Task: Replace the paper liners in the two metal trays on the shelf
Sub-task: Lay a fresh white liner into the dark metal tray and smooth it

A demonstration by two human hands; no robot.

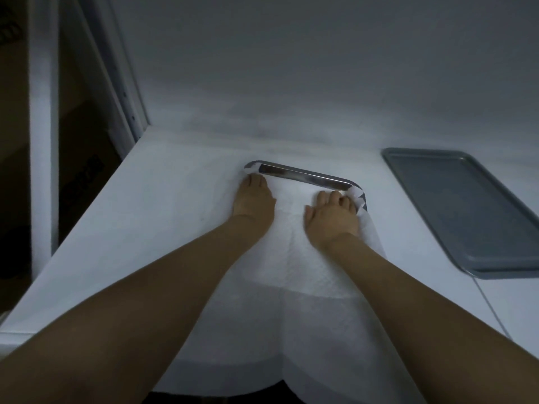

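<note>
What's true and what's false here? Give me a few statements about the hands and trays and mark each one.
1. The left hand and right hand both press on the paper in the middle tray. True.
2. The right-hand tray has paper in it. False: it is bare metal.
3. Both trays sit on the white shelf. True.
4. The left hand holds scissors. False: it lies flat on the paper, holding nothing.

Hands on liner over tray
</note>
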